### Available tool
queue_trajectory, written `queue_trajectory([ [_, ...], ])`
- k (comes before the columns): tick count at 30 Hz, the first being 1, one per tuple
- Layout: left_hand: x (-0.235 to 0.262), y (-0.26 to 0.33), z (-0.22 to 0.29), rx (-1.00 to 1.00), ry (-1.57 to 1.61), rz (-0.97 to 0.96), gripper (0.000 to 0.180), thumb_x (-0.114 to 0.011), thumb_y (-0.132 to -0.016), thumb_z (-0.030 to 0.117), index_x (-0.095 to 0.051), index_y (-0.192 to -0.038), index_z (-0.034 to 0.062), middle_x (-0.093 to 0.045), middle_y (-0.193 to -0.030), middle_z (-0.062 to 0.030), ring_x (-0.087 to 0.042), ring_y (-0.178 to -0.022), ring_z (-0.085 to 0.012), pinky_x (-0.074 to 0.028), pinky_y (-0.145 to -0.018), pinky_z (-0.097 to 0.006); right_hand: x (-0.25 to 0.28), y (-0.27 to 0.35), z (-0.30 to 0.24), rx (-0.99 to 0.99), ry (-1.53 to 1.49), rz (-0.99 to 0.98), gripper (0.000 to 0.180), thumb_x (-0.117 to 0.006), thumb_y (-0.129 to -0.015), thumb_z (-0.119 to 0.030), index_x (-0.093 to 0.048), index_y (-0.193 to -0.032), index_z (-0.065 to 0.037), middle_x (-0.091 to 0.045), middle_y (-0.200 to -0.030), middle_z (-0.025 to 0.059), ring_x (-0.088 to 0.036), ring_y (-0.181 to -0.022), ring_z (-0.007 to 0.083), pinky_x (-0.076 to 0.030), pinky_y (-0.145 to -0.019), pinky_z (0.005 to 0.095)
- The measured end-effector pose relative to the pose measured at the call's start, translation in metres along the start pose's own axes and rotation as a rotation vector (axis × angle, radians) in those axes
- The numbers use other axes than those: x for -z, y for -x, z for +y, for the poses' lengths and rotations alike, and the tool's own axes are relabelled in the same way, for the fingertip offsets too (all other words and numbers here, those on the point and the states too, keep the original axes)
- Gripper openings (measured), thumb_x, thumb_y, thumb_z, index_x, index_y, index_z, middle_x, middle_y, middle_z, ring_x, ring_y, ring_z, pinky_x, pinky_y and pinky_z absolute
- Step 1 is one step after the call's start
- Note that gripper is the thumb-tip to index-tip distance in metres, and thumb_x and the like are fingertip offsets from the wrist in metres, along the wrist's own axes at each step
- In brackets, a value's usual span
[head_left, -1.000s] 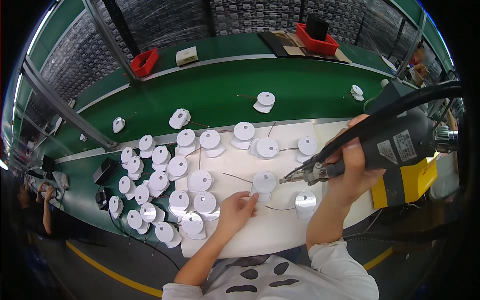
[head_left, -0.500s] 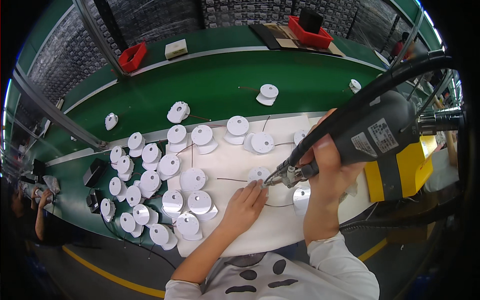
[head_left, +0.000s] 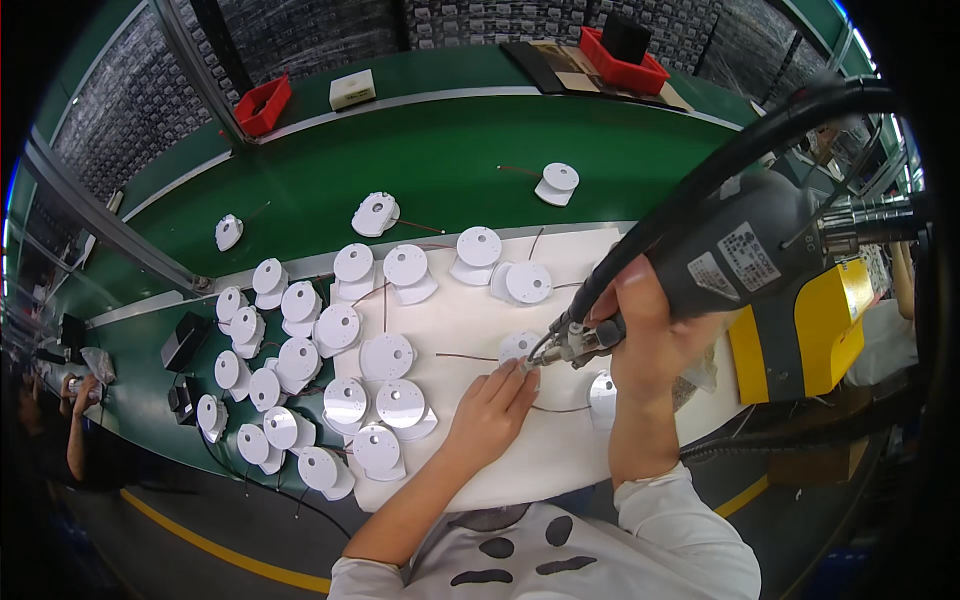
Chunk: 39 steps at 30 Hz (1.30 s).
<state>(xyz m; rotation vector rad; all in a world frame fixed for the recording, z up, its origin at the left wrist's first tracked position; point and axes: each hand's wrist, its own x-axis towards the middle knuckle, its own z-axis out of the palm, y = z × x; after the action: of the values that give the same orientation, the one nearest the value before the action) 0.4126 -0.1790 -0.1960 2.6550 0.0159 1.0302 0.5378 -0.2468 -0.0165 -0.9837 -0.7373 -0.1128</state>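
In right hand (head_left: 655,335), power tool (head_left: 735,250) (black)

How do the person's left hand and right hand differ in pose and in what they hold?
The right hand curls around a black power tool, whereas the left hand holds no tool. The left hand is low, reaching forward at a white part; the right hand is raised above the white work surface. Both hands are bare.
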Motion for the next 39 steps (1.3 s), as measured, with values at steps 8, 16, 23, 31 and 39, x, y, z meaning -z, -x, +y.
queue_trajectory([
  [8, 0.002, 0.001, 0.001, 0.021, 0.037, -0.015, 0.036, -0.078, -0.075, 0.009, -0.069, -0.109, 0.0018, -0.066, -0.114, -0.0104, -0.065, -0.101, -0.0284, -0.054, -0.075, -0.038, 0.002, 0.002, 0.002, 0.045, 0.068, 0.079, 0.022, -0.070, -0.083, 0.005, -0.060, -0.102, 0.002, -0.063, -0.084, 0.0038, -0.057, -0.062, 0.0064, -0.045, -0.053, 0.0206],
  [16, 0.002, 0.001, -0.003, 0.015, 0.204, 0.031, 0.039, -0.080, -0.073, 0.006, -0.070, -0.110, 0.0045, -0.064, -0.124, -0.0130, -0.064, -0.111, -0.0305, -0.055, -0.081, -0.040, 0.016, -0.013, -0.024, 0.223, 0.240, 0.193, 0.027, -0.054, -0.086, -0.012, -0.047, -0.106, 0.005, -0.047, -0.058, 0.0069, -0.042, -0.045, 0.0114, -0.040, -0.045, 0.0257],
  [23, 0.001, 0.000, -0.003, 0.025, 0.187, -0.015, 0.037, -0.080, -0.074, 0.007, -0.070, -0.111, 0.0055, -0.063, -0.125, -0.0123, -0.065, -0.107, -0.0306, -0.053, -0.084, -0.040, 0.005, -0.006, -0.016, 0.138, 0.134, 0.125, 0.027, -0.057, -0.087, -0.011, -0.047, -0.107, 0.006, -0.049, -0.060, 0.0059, -0.046, -0.046, 0.0118, -0.041, -0.044, 0.0252],
  [31, 0.002, 0.002, -0.004, 0.016, 0.184, -0.032, 0.040, -0.079, -0.075, 0.007, -0.068, -0.113, 0.0058, -0.064, -0.125, -0.0116, -0.065, -0.103, -0.0300, -0.053, -0.083, -0.040, 0.002, -0.004, -0.004, 0.088, 0.108, 0.020, 0.028, -0.067, -0.082, -0.006, -0.052, -0.104, 0.004, -0.056, -0.067, 0.0066, -0.052, -0.050, 0.0095, -0.046, -0.045, 0.0227],
  [39, 0.003, 0.001, -0.003, 0.021, 0.198, -0.044, 0.030, -0.073, -0.081, 0.008, -0.070, -0.110, 0.0015, -0.062, -0.126, -0.0138, -0.060, -0.115, -0.0300, -0.051, -0.081, -0.039, 0.000, -0.001, 0.000, 0.055, 0.052, 0.021, 0.022, -0.071, -0.084, 0.004, -0.060, -0.102, 0.001, -0.064, -0.082, 0.0051, -0.059, -0.055, 0.0070, -0.046, -0.048, 0.0202],
])
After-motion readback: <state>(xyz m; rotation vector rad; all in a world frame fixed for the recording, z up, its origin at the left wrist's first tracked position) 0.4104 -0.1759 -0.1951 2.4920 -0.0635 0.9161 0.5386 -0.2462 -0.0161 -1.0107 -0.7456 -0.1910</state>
